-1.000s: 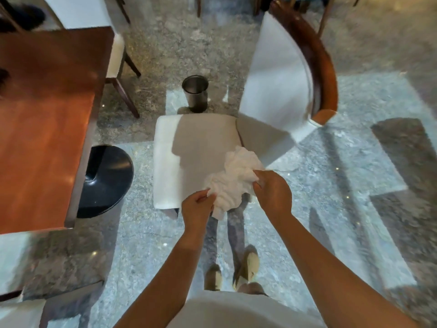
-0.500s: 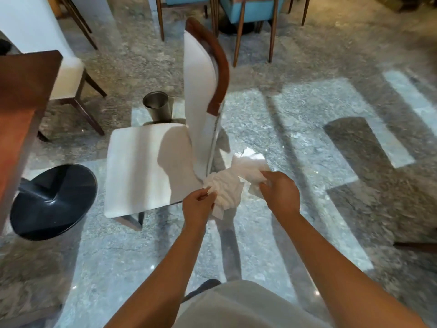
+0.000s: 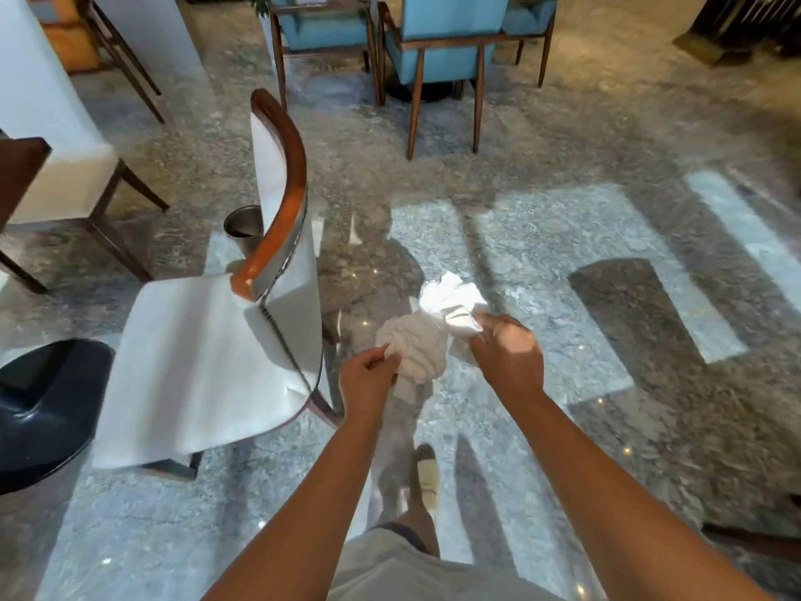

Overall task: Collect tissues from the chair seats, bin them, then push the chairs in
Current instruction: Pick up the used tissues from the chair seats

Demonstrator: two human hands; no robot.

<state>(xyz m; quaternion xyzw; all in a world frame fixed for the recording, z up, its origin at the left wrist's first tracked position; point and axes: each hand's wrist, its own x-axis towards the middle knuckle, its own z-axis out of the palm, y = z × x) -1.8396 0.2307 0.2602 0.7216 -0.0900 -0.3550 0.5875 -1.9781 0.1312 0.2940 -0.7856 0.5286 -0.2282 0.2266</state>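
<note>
While both hands are gripping it, a crumpled white tissue wad (image 3: 427,340) is hanging over the floor.
The left hand (image 3: 367,377) is pinching its lower edge; the right hand (image 3: 509,355) is clenching its upper end.

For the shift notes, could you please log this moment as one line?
tissues: bunched, in both hands | left hand: gripping | right hand: gripping | white chair seat: bare | bin: beyond chair

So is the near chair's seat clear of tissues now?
Clear: the white seat shows no tissue. The crumpled tissues are held between the left hand and right hand, over the floor beside the chair.
</note>
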